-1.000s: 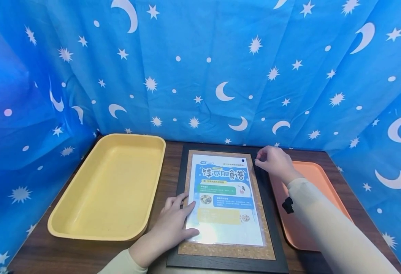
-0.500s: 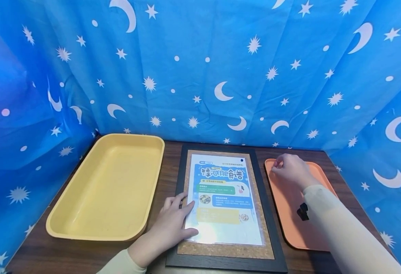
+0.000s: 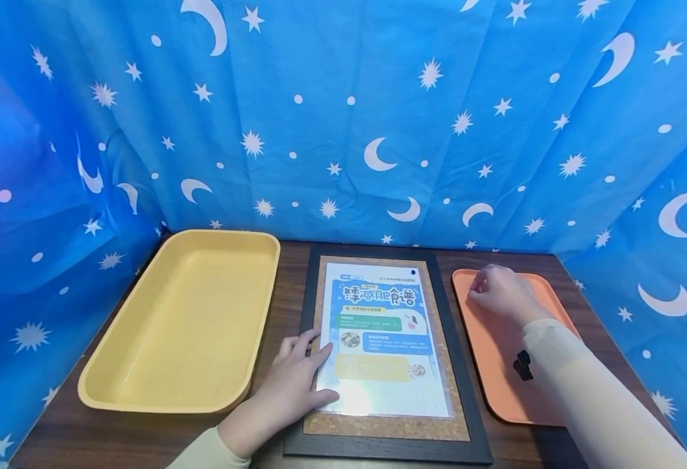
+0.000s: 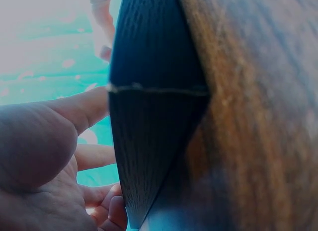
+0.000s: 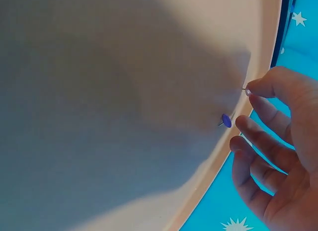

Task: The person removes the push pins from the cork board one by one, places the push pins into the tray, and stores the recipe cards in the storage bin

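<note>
My left hand [image 3: 296, 378] rests with spread fingers on the left edge of a black-framed cork board [image 3: 387, 430] and the sheet on it. That printed, glossy sheet [image 3: 387, 365] has a dark thumbtack [image 3: 413, 272] at its upper right corner. My right hand [image 3: 504, 296] is over the far end of the orange tray [image 3: 495, 384]. In the right wrist view its thumb and index finger pinch a small thumbtack [image 5: 248, 92], pale-headed, with the metal point sticking out. A blue-purple thumbtack [image 5: 226, 120] lies in the tray close to the other fingertips. The left wrist view shows the frame's corner [image 4: 159, 92] beside the left fingers.
A deep yellow bin [image 3: 191, 326] stands left of the board. Behind the dark wooden table [image 3: 293, 273] hangs a blue curtain [image 3: 320, 130] with moons and stars, which also closes off both sides. A black piece [image 3: 522, 366] sits at the right wrist.
My right hand has moved right, from the board's upper right corner to over the orange tray, and pinches a thumbtack now. The left hand keeps its place on the board.
</note>
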Demonstrator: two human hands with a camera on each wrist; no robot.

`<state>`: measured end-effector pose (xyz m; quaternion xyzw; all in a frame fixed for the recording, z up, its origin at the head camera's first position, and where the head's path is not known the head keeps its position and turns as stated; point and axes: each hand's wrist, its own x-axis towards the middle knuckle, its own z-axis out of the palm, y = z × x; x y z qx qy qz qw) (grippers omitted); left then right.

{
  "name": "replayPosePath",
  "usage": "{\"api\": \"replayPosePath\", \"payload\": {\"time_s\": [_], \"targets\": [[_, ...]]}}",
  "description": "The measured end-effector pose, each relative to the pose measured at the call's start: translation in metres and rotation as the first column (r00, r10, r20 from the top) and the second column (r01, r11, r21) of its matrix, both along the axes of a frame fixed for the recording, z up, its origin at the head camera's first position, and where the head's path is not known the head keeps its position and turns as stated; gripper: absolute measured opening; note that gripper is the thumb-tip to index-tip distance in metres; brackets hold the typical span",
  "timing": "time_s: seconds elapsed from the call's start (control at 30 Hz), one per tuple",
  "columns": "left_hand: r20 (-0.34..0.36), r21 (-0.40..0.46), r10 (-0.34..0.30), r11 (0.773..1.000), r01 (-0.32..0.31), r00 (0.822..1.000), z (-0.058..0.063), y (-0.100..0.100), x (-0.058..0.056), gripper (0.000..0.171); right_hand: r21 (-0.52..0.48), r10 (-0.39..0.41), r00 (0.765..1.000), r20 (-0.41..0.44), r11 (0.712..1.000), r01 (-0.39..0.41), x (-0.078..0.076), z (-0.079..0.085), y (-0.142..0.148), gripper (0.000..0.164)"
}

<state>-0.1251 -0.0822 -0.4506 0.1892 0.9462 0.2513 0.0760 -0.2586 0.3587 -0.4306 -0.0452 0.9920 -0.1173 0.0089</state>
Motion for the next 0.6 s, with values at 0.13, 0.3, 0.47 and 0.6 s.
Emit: {"api": "replayPosePath", "payload": {"time_s": [0.13,0.3,0.47,0.6], "targets": [[-0.001,-0.003,-0.001,1.0,0.001,1.0,-0.001,-0.001,0.0,0.082,0.006,0.013,1.0,-0.013,1.0,-0.013,-0.001,0.001,-0.003,0.015],[0.006,-0.001,0.003,1.0,-0.003,1.0,-0.001,-0.001,-0.001,0.081,-0.016,0.006,1.0,-0.026,1.0,-0.006,-0.003,0.001,-0.016,0.024],[-0.002,-0.001,0.003,1.0,-0.003,1.0,-0.002,0.0,-0.001,0.081,-0.035,-0.009,0.999,-0.052,0.999,0.008,-0.007,0.003,-0.03,0.029],[-0.003,-0.001,0.002,1.0,-0.002,1.0,-0.002,0.0,-0.001,0.081,-0.023,-0.001,0.996,-0.086,1.0,-0.001,-0.011,0.003,-0.039,0.03]]}}
